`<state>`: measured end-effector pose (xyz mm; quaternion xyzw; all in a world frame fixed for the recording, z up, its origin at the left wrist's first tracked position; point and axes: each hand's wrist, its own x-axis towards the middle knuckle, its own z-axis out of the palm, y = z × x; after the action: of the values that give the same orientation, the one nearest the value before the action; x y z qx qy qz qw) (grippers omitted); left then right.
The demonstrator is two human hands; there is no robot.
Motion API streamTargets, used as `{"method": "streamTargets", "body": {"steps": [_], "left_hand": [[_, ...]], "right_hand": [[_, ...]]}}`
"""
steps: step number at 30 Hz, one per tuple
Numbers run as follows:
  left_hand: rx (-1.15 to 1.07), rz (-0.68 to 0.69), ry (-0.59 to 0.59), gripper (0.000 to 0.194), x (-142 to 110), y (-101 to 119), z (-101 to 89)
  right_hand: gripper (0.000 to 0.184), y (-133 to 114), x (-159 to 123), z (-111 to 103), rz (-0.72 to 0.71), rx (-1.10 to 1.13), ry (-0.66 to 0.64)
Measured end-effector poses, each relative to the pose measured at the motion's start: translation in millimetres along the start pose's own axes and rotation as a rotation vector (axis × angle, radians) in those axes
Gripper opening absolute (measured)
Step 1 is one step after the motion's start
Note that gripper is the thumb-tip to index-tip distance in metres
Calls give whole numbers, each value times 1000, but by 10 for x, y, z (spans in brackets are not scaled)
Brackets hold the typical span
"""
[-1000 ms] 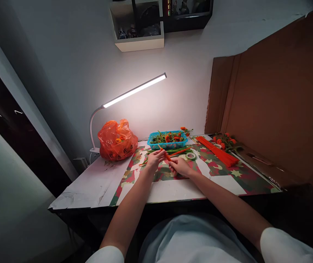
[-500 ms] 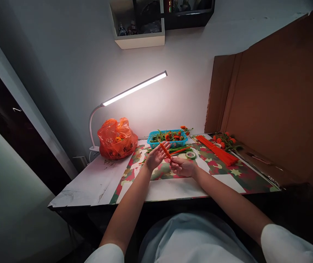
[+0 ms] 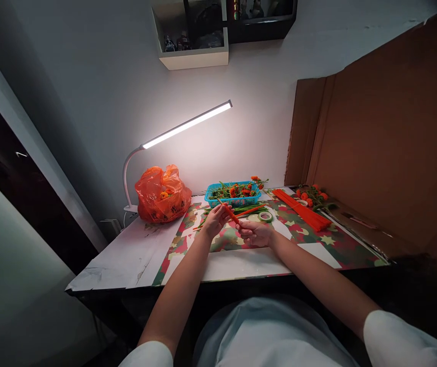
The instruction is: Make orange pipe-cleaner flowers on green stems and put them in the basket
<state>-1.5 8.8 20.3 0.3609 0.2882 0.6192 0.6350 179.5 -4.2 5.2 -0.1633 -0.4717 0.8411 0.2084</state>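
Between my two hands slants a thin stick with a tan tip, wrapped in orange pipe cleaner [image 3: 232, 214]. My left hand [image 3: 216, 220] has its fingers closed around the upper part, near the bare tip. My right hand [image 3: 255, 232] pinches the lower end between thumb and fingers. Below and behind them, green pipe cleaners [image 3: 244, 208] and loose orange ones [image 3: 252, 210] lie on the table. A roll of green tape [image 3: 265, 217] rests just beyond my right hand.
Behind my hands stands a blue basket [image 3: 234, 202] of orange flowers with green stems. An orange plastic bag [image 3: 163, 196] and a lit lamp [image 3: 188, 125] are at left. To the right lie a bundle of orange pipe cleaners [image 3: 301, 210], more orange flowers [image 3: 312, 195] and a cardboard sheet [image 3: 386, 137].
My left hand, spread open under the wrapped stick before, has closed its fingers on the upper part. My right hand keeps its pinch at the lower end.
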Motion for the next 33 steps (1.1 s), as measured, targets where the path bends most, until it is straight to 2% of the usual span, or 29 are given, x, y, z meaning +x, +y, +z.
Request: {"method": "streamTargets", "body": {"steps": [12,18,21,24,26,31,33], "left_hand": [[107,24,179,17,65,-69,-72],[121,1,263,13,55,-91,-76],[105,14,252,13,62,-93,-92],[30,94,250,12,82,-71,-107],[-24,150,264,11,95,-47,-112],[-49,156,240,12,100,-8,-97],[-50,153,211,12,91,-4,-80]], "right_hand": [[38,149,201,22,-296,-579,371],[34,190,243,82,-466,-958,689],[32,184,259,79,-422,-850,692],[32,127,208,43,-188,-497,549],[35,73,139,24,-98,-303,478],[32,4,39,37,-174,-214,426],[36,2,43,51,-159,-199,432]]}}
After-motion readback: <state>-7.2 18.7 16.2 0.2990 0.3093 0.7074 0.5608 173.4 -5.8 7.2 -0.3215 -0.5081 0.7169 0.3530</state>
